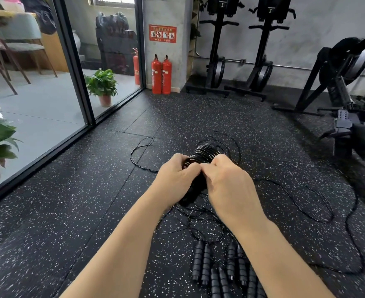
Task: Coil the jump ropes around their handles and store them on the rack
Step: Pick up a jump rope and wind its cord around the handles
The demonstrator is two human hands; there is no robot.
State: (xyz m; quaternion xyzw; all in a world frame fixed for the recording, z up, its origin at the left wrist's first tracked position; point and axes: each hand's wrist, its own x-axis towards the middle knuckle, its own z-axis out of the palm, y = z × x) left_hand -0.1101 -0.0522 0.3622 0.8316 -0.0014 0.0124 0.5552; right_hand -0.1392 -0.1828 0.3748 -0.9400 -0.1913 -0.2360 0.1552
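Note:
I hold a pair of black jump-rope handles in front of me, with thin black rope wound round their far end in tight turns. My left hand grips the handles from the left. My right hand pinches the rope at the handles from the right. Loose black rope trails over the floor in wide loops to the right and left. Several more jump ropes with black foam handles lie side by side on the floor below my arms. No rack for the ropes is in view.
The floor is black speckled rubber matting. A glass wall with a dark frame runs along the left, with potted plants behind it. Two red fire extinguishers stand by a pillar. Rowing machines stand at the back and right.

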